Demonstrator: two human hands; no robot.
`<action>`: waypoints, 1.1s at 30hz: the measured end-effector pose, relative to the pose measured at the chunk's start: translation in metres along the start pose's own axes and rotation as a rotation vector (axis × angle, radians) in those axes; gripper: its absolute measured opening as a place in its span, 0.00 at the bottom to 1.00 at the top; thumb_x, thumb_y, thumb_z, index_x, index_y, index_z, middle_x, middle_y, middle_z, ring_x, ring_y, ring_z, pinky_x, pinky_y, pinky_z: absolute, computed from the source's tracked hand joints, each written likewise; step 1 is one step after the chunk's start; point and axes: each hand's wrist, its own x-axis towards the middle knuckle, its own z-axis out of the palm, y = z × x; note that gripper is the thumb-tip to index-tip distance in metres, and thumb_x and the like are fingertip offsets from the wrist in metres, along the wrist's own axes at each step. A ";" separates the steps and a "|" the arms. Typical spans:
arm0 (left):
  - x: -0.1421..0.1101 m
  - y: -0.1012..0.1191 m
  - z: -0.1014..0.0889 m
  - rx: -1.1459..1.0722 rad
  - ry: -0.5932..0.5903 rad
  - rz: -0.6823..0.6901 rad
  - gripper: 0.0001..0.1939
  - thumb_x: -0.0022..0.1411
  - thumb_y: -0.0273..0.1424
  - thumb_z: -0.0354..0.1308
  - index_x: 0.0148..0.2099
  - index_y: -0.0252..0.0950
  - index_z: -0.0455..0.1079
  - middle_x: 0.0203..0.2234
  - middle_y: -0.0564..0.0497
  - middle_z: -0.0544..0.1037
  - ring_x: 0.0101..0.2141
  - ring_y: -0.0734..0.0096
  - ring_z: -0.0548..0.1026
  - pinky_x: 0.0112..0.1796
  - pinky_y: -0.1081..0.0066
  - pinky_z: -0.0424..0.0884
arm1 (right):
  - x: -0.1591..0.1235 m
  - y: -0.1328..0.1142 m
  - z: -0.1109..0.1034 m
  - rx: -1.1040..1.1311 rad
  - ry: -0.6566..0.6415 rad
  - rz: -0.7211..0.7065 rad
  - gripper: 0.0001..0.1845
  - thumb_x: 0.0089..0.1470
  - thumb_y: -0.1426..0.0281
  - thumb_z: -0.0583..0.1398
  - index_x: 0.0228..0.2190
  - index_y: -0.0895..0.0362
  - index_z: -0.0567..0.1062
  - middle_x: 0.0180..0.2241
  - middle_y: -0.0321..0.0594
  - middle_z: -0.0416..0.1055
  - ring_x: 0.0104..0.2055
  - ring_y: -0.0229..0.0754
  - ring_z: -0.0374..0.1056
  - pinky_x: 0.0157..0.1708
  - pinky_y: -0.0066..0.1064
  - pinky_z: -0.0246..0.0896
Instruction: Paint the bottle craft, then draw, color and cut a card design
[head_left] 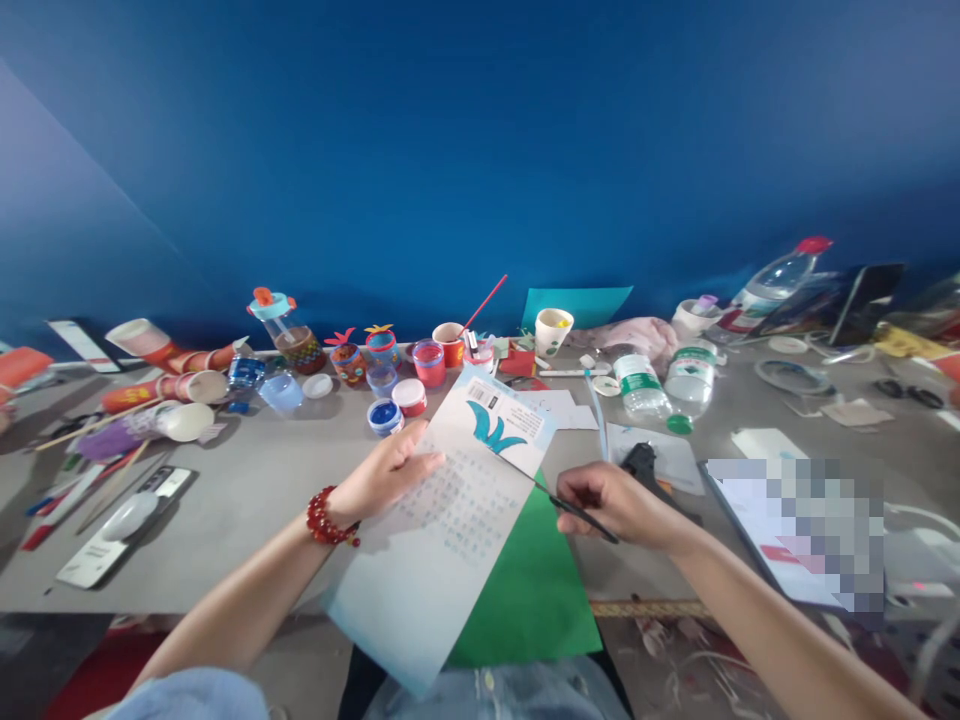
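My left hand (pixel 394 470) grips a white printed sheet (pixel 420 600) by its left edge, thumb on top, tilted above the table's front edge. A glossy teal leaf-like shape (pixel 491 428) with several points lies near a barcode at the sheet's upper end; whether it is painted or a separate piece, I cannot tell. My right hand (pixel 600 500) is closed round a thin, dark-handled paintbrush (pixel 592 522), whose tip points left over the sheet just below the teal shape. Under the sheet, a green sheet (pixel 532 590) hangs over the table edge.
Open blue paint (pixel 385 416), red paint (pixel 428 362) and decorated cups (pixel 349 364) stand beyond my hands. Plastic bottles (pixel 641 385) and a black glue gun (pixel 641 462) lie right. At left are a phone (pixel 161 495) and red paper cups (pixel 176 387). A tablet (pixel 780 540) lies far right.
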 end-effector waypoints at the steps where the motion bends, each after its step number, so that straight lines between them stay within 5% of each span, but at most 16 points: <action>1: 0.000 0.000 0.000 -0.003 0.002 0.005 0.14 0.68 0.41 0.52 0.46 0.35 0.67 0.41 0.47 0.75 0.42 0.63 0.73 0.46 0.65 0.69 | 0.000 0.001 0.000 0.000 0.003 0.000 0.33 0.41 0.46 0.68 0.16 0.55 0.56 0.15 0.27 0.51 0.20 0.31 0.47 0.20 0.26 0.41; 26: -0.007 0.008 0.003 0.090 -0.029 0.026 0.13 0.69 0.39 0.49 0.47 0.36 0.67 0.38 0.49 0.74 0.39 0.65 0.72 0.48 0.66 0.68 | 0.004 0.005 0.002 -0.040 0.023 -0.019 0.36 0.39 0.41 0.66 0.16 0.55 0.55 0.15 0.27 0.50 0.20 0.31 0.45 0.20 0.26 0.40; 33: -0.008 0.013 0.009 0.063 -0.086 0.052 0.18 0.71 0.38 0.48 0.58 0.37 0.63 0.46 0.47 0.75 0.44 0.63 0.73 0.48 0.66 0.69 | 0.006 -0.003 0.000 -0.076 -0.004 -0.030 0.34 0.39 0.42 0.67 0.16 0.56 0.58 0.16 0.28 0.53 0.21 0.32 0.46 0.21 0.26 0.40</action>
